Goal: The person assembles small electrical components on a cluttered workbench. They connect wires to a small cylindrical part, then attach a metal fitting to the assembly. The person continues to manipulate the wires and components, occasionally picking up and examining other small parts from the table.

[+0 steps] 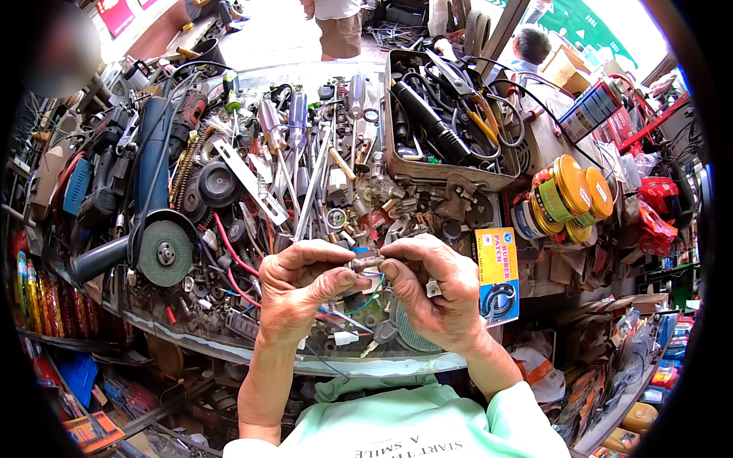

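Between my two hands is a small cylindrical metal part (pixel 365 264), with its ends in my fingertips. My left hand (pixel 299 286) pinches one end between thumb and fingers. From the other side, my right hand (pixel 437 288) closes thumb and forefinger on the part; its exact kind cannot be made out. Below the hands, a green wire (pixel 369 302) curves over the bench. A white plug connector (pixel 346 337) and a key with a grey head (pixel 383 334) lie near the bench's front edge. Beside my right hand stands a yellow and blue cardboard box (pixel 498 267).
An angle grinder (pixel 155 175) with a green disc lies at the left. Screwdrivers (pixel 296 126) and loose hardware cover the bench. A metal tin (pixel 489 177) full of tools stands behind, with yellow-lidded cans (pixel 571 188) to its right. People are beyond the bench.
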Demonstrator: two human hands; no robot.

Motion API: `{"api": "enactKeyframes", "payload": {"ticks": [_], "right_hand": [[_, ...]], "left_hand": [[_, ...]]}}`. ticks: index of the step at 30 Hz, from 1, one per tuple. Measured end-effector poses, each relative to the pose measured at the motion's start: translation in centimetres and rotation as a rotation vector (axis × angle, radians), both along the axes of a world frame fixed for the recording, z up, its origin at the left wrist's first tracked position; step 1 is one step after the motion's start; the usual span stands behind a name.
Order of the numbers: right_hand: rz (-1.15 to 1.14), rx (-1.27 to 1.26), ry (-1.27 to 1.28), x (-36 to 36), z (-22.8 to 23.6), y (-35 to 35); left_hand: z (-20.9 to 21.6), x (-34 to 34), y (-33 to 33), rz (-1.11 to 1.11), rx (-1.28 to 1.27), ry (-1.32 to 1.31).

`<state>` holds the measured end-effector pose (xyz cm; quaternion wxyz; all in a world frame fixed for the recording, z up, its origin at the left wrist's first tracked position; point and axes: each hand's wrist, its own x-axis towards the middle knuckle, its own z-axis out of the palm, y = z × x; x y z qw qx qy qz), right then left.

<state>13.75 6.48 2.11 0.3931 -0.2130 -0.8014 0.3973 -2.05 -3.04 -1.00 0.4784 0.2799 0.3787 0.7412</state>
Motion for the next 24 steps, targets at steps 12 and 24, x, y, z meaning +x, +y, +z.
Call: {"api": "enactKeyframes", "payload": {"ticks": [12, 24], "right_hand": [[-0.001, -0.043, -0.144, 0.3, 0.3, 0.2], [-0.466, 0.093, -0.261, 2.1, -1.3, 5.4]], "left_hand": [[0.1, 0.1, -0.1, -0.007, -0.016, 0.05], [1.7, -1.1, 2.1, 0.13, -0.086, 0.133]]}}
